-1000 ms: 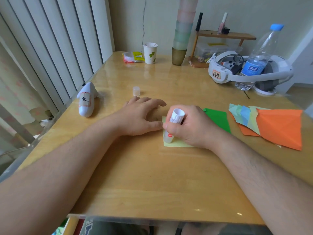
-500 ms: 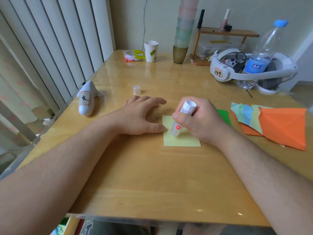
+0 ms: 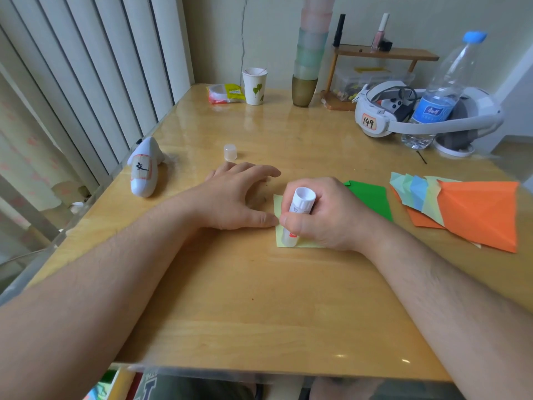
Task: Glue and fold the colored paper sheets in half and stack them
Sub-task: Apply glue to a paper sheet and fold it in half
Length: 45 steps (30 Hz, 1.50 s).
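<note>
A pale yellow-green paper sheet lies flat in the middle of the table, mostly hidden under my hands. My right hand grips a white glue stick, tilted with its tip down on the sheet's near left corner. My left hand lies flat with fingers spread, its thumb pressing the sheet's left edge. A green sheet lies just right of my right hand. Further right is a fanned pile of colored sheets with an orange sheet on top.
The glue stick's clear cap stands beyond my left hand. A white controller lies at the left edge. At the back are a paper cup, stacked cups, a headset, a water bottle and a small wooden shelf.
My right hand has slid the glue stick back toward me and left across the sheet, from its middle to the near left corner. My left hand has stayed put.
</note>
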{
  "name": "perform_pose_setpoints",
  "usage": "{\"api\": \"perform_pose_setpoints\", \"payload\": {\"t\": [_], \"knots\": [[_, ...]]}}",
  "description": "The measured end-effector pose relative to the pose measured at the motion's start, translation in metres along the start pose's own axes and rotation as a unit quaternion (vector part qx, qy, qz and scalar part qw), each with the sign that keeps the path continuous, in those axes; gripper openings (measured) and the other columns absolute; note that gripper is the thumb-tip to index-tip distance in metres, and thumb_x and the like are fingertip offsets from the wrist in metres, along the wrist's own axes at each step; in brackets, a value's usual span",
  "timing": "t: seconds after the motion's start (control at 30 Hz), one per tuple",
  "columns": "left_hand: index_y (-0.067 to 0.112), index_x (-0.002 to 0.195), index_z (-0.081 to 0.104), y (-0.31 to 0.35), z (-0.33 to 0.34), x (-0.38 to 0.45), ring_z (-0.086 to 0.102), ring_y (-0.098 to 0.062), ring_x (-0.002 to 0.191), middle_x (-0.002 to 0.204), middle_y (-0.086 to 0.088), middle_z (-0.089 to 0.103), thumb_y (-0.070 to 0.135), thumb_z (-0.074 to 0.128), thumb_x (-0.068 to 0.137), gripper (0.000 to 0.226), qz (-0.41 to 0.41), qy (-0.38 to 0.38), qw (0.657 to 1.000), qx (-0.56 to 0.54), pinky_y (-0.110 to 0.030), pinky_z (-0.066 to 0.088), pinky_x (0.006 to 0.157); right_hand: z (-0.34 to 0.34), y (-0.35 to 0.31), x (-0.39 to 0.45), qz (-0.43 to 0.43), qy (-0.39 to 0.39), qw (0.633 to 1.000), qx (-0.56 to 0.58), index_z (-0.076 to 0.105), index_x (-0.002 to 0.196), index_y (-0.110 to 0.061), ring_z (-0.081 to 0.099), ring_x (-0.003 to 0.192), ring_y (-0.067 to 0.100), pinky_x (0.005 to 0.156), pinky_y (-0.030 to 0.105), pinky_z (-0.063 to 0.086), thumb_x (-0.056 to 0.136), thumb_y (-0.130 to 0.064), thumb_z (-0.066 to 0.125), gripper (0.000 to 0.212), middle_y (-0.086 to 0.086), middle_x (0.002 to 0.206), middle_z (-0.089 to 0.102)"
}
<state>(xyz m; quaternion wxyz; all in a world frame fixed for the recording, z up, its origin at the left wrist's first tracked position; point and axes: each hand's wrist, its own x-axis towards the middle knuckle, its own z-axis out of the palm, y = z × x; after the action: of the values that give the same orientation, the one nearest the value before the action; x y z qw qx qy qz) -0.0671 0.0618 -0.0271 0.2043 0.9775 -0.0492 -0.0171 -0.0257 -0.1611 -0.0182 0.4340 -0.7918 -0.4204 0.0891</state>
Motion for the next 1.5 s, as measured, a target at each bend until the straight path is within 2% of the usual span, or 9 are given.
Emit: {"api": "perform_pose_setpoints", "payload": {"t": [0.23,0.4,0.53,0.7,0.83,0.93,1.1,1.37,1.5], "knots": [[0.058,0.147,0.029,0.0,0.0,0.0,0.028,-0.019,0.14,0.149,0.017,0.04,0.082,0.065,0.07,0.089,0.001,0.005,1.0,0.007,-0.046,0.026,0.119,0.0,0.0,0.0,-0.003,-0.004,1.0,0.016,0.064,0.069,-0.017,0.052,0.063,0.019,0.062,0.037,0.045,0.071,-0.038,0.069,0.021,0.004,0.063,0.061],[0.057,0.148,0.028,0.001,-0.001,0.0,0.027,-0.02,0.14,0.151,0.016,0.039,0.077,0.067,0.072,0.087,0.001,0.007,1.0,0.006,-0.043,0.026,0.118,-0.004,-0.001,0.003,-0.017,0.087,0.99,0.111,0.06,0.072,0.001,0.046,0.063,0.011,0.06,0.024,0.038,0.07,-0.041,0.065,0.042,0.002,0.064,0.051],[0.057,0.148,0.028,0.001,-0.001,0.0,0.026,-0.02,0.141,0.151,0.016,0.04,0.07,0.07,0.082,0.08,0.0,0.008,1.0,0.006,-0.044,0.025,0.119,0.0,0.002,0.005,0.012,0.116,0.992,0.051,0.062,0.071,-0.017,0.046,0.061,0.01,0.058,0.028,0.038,0.076,-0.042,0.068,0.027,-0.009,0.06,0.054],[0.055,0.148,0.034,0.003,-0.001,0.0,0.027,-0.019,0.14,0.146,0.021,0.044,0.048,0.063,0.096,0.06,-0.013,0.021,0.999,-0.022,-0.043,0.021,0.12,0.005,0.004,0.004,0.019,0.093,0.995,-0.026,0.063,0.074,-0.023,0.042,0.055,0.007,0.053,0.019,0.035,0.087,-0.03,0.076,0.02,-0.009,0.059,0.058],[0.055,0.148,0.034,0.001,0.0,0.0,0.028,-0.018,0.138,0.142,0.022,0.045,0.047,0.061,0.097,0.058,-0.013,0.026,0.999,-0.025,-0.043,0.022,0.119,0.008,0.0,0.003,0.014,0.077,0.996,-0.046,0.063,0.075,-0.021,0.046,0.057,0.006,0.055,0.018,0.036,0.088,-0.027,0.077,0.02,-0.009,0.061,0.059],[0.054,0.148,0.034,0.002,0.0,0.0,0.028,-0.019,0.138,0.144,0.021,0.045,0.046,0.061,0.097,0.058,-0.012,0.026,0.999,-0.025,-0.043,0.022,0.119,0.01,-0.006,0.003,0.017,0.052,0.998,-0.032,0.064,0.073,-0.02,0.049,0.06,0.006,0.058,0.024,0.041,0.079,-0.034,0.072,0.017,0.002,0.069,0.067],[0.053,0.149,0.035,0.002,0.0,0.0,0.027,-0.019,0.138,0.145,0.02,0.045,0.046,0.061,0.097,0.059,-0.011,0.031,0.999,-0.024,-0.042,0.022,0.119,0.01,-0.01,0.001,0.016,0.02,1.0,-0.017,0.061,0.07,-0.02,0.049,0.06,0.005,0.06,0.023,0.039,0.075,-0.032,0.069,0.016,-0.009,0.062,0.06],[0.053,0.149,0.035,0.002,0.0,0.001,0.028,-0.019,0.138,0.144,0.021,0.045,0.046,0.06,0.099,0.057,-0.014,0.03,0.999,-0.021,-0.043,0.023,0.119,0.009,-0.005,0.002,0.022,0.011,0.999,0.026,0.062,0.07,-0.011,0.048,0.058,0.007,0.06,0.028,0.039,0.075,-0.028,0.069,0.019,-0.01,0.057,0.056],[0.051,0.149,0.036,0.002,0.0,0.002,0.029,-0.019,0.138,0.143,0.02,0.046,0.043,0.059,0.1,0.055,-0.009,0.026,0.999,-0.017,-0.045,0.023,0.12,0.003,-0.004,0.003,0.013,0.039,0.991,0.13,0.059,0.07,-0.003,0.045,0.06,0.01,0.059,0.024,0.038,0.072,-0.029,0.072,0.029,-0.005,0.06,0.05]]}}
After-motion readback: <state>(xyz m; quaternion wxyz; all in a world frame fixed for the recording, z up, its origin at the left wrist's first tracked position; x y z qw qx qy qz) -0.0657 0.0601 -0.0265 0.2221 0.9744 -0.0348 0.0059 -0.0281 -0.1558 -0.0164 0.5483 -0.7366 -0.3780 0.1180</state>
